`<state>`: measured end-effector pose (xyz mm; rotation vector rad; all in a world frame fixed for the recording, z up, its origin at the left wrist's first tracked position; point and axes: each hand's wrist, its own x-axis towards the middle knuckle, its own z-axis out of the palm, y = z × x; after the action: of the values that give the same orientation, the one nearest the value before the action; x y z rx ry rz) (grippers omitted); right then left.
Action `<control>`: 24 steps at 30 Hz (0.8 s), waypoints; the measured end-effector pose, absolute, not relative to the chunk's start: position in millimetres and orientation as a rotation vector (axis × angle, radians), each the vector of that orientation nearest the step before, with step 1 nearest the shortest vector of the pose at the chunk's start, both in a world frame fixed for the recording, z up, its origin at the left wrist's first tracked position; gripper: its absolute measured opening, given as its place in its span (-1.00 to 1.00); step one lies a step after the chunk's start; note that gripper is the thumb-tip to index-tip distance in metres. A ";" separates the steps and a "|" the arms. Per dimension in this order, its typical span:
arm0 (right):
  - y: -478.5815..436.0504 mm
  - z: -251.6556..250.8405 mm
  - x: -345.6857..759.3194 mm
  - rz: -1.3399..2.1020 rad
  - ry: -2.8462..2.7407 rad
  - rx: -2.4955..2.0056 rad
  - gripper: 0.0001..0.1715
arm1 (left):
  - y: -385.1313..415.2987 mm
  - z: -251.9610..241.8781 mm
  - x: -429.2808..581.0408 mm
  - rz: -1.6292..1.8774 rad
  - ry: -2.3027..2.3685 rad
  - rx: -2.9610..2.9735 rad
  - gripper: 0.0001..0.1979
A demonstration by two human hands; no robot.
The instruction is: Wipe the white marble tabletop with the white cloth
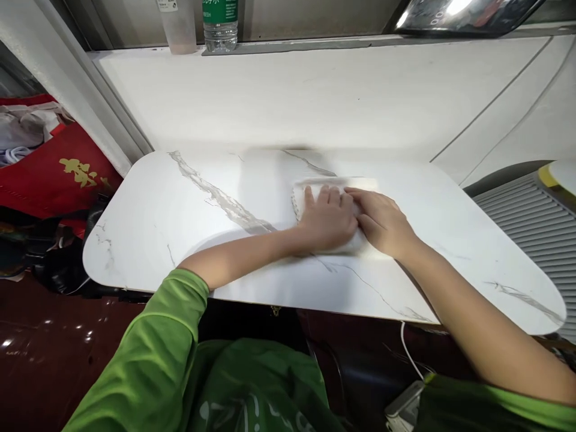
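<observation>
A white cloth or sheet (369, 185) with a patterned left edge lies flat on the white marbled table (148, 216), right of its middle. Palm down, my left hand (328, 221) presses on it with its fingers spread forward, slightly blurred. Touching the left hand from the right, my right hand (382, 221) rests on the cloth's right part, its fingers pointing left and bent close together. Whether the right fingers pinch a bit of the cloth is hidden between the hands.
On the ledge behind stand a clear cup (179, 27) and a green-labelled bottle (220, 27), with a dark glossy object (463, 18) at the right. A red bag (63, 168) is at the left, a grey ribbed surface (535, 222) at the right.
</observation>
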<state>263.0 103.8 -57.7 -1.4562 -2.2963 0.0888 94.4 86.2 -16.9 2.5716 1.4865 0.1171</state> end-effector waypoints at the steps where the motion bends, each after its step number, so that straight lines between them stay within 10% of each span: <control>1: 92.8 -59.4 271.1 0.085 -2.302 -1.436 -0.45 | 74.1 -16.4 99.4 0.110 1.475 2.582 -0.42; 24: 218.7 -51.3 292.0 -0.198 -2.188 -1.595 -0.42 | 223.6 -29.0 141.4 0.299 1.352 2.598 -0.45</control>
<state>292.0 218.7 -51.3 -1.5952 -2.1880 -0.1981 141.4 223.6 -29.0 2.5977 1.3519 0.2989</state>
